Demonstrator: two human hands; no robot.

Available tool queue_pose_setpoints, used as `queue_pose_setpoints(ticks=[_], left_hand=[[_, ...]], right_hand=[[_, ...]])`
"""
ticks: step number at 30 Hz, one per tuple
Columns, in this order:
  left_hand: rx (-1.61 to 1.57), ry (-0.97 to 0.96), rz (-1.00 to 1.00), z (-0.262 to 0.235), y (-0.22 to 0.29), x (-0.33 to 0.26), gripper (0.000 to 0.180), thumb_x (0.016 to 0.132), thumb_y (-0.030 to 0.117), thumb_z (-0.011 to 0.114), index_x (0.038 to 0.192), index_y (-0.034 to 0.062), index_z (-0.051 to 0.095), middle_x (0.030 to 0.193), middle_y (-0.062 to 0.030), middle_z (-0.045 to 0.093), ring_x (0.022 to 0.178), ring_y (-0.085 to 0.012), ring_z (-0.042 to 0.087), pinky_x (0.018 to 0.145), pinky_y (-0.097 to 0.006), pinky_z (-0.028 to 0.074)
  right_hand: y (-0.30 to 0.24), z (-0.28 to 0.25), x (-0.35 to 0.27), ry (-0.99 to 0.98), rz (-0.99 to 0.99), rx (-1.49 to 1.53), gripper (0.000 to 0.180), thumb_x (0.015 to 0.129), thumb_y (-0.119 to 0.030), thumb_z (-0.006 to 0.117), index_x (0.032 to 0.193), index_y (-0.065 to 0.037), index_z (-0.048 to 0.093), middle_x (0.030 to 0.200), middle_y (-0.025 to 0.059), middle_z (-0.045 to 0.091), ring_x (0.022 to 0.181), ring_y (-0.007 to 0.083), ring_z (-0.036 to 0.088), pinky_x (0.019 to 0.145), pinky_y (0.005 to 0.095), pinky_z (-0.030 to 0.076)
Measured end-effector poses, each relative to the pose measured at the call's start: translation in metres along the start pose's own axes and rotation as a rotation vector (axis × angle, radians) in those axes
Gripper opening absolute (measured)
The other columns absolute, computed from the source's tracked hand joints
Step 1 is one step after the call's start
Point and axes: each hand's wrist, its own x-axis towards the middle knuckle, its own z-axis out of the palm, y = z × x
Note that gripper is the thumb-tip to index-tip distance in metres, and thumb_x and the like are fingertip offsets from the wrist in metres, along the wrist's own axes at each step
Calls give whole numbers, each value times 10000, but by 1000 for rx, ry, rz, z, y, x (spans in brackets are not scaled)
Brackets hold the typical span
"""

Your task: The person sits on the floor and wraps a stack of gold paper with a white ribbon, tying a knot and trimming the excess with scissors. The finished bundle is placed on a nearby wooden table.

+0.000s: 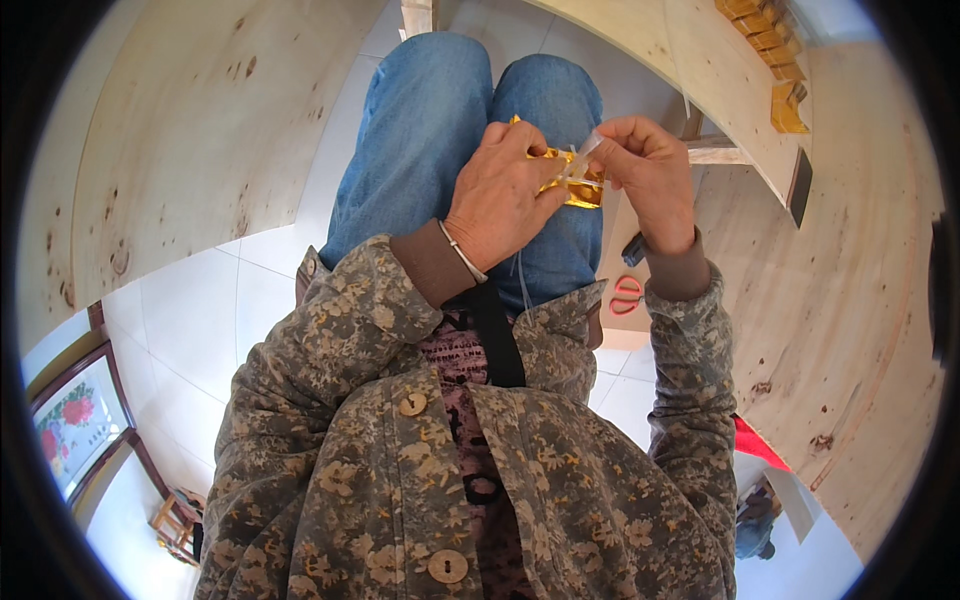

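A plywood table (850,250) is seen at right; gold pieces (775,60) are stacked on it, upper right.

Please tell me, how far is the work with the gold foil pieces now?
Done: a row of folded gold pieces lies on the plywood board at upper right. In hand: the left hand holds a gold foil piece over the lap, while the right hand pinches a clear strip at it. Left: this piece is not yet with the row; how many more remain cannot be seen.
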Motion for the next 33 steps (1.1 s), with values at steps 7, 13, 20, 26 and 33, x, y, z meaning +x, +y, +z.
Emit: queue_pose_setpoints(ticks=[7, 13, 20, 26, 33], left_hand=[[11, 7, -10, 1, 1, 0, 251, 783, 132, 797, 1022, 54, 785, 1053, -110, 596, 1026, -299, 547, 909, -382, 484], [-2, -11, -19, -1, 1, 0, 248, 786, 128, 794, 1019, 45, 781, 1053, -111, 589, 1026, -296, 547, 908, -384, 484], [9, -21, -12, -1, 1, 0, 267, 782, 128, 794, 1034, 41, 776, 1062, -113, 595, 1028, -305, 545, 908, -389, 484], [-4, -17, -19, -1, 1, 0, 280, 779, 132, 796, 1042, 40, 775, 1071, -117, 605, 1029, -312, 542, 909, -393, 483], [-2, -19, -17, -1, 1, 2, 283, 778, 123, 797, 1050, 50, 774, 1069, -115, 595, 1028, -309, 540, 907, -392, 482]], right_hand=[[8, 2, 6, 21, -41, 80, 56, 909, 16, 679, 956, 43, 695, 816, 48, 715, 706, 62, 650, 634, 210, 534], [17, 2, 10, 39, -48, 30, 47, 904, 16, 684, 942, 39, 700, 801, 47, 714, 697, 63, 649, 627, 209, 531], [23, 11, 9, 115, -175, -65, 35, 884, 11, 703, 915, 28, 707, 783, 38, 712, 686, 63, 640, 614, 228, 532], [23, 17, 4, 164, -232, -220, 36, 873, 10, 707, 904, 27, 714, 753, 49, 705, 660, 66, 641, 593, 238, 529], [25, 17, -2, 193, -196, -199, 42, 860, 6, 722, 899, 21, 716, 727, 49, 702, 629, 70, 639, 566, 244, 523]])
